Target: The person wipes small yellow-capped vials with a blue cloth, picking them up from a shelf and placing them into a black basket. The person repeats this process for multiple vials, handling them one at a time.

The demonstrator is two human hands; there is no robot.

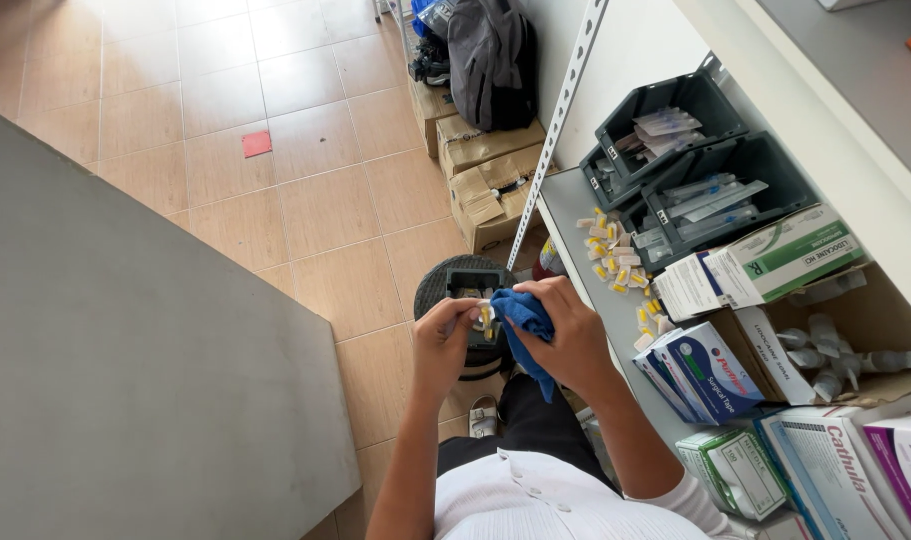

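My right hand (573,335) grips a bunched blue cloth (526,318) whose tail hangs down over my dark trousers. My left hand (443,337) pinches a small yellow-and-clear capped item (485,317) right against the cloth. Both hands are held together above a small dark bin (471,283) that rests on a round black stool and holds more of the same small items. To the right, a grey shelf (573,205) carries a scatter of yellow-capped items (615,262).
Dark plastic bins (697,170) with packaged syringes stand on the shelf, beside several white, green and blue medical supply boxes (765,265). Cardboard cartons (485,165) and a dark backpack (490,60) sit on the tiled floor. A grey tabletop (125,360) fills the left.
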